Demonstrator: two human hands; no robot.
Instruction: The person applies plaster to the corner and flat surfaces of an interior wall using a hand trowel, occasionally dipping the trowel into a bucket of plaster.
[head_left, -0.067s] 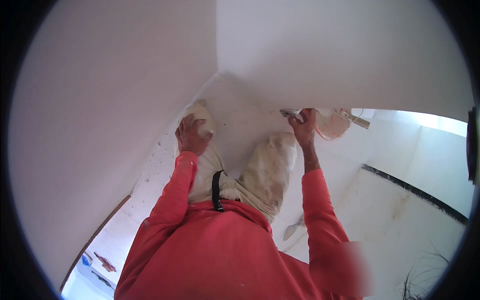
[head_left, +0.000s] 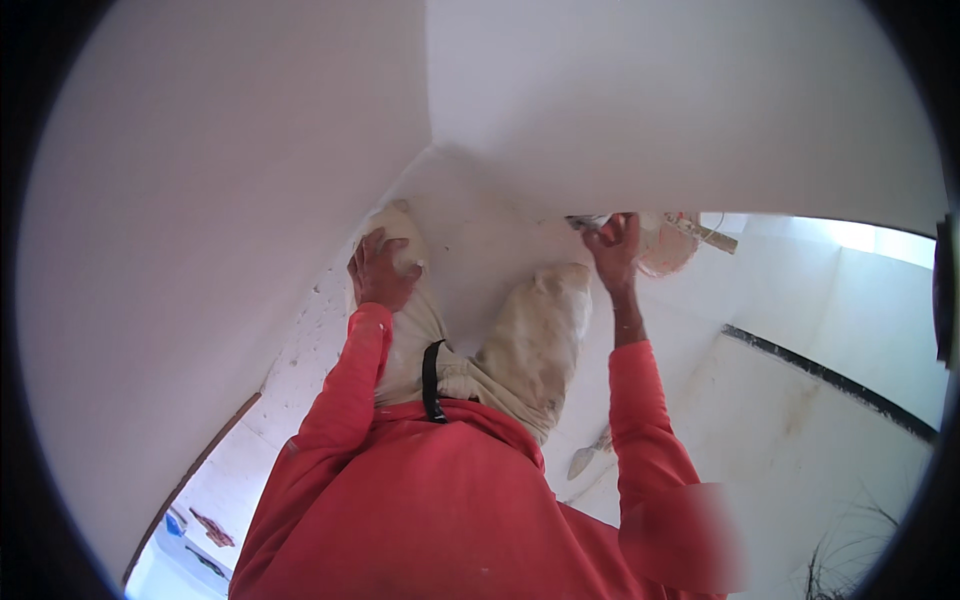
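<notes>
White wall (head_left: 660,110); right grip (head_left: 604,236) pinching tool (head_left: 584,221), jutting leftward; left grip (head_left: 384,274) spread on knee (head_left: 398,222).

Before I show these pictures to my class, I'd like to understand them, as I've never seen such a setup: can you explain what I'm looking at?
There is no machine here, only a person's two bare hands. The view comes from a wide fisheye camera on the person's head, looking down, so straight edges bend and the red sleeves reach up from below. The left hand rests on the left leg of the pale trousers, near the knee. The right hand holds a flat greyish object close to the white wall; too little shows to say exactly what it is. Just beyond that hand is a pinkish container, partly hidden. On the pale floor, near the right sleeve, lies a tool with a leaf-shaped blade.
</notes>
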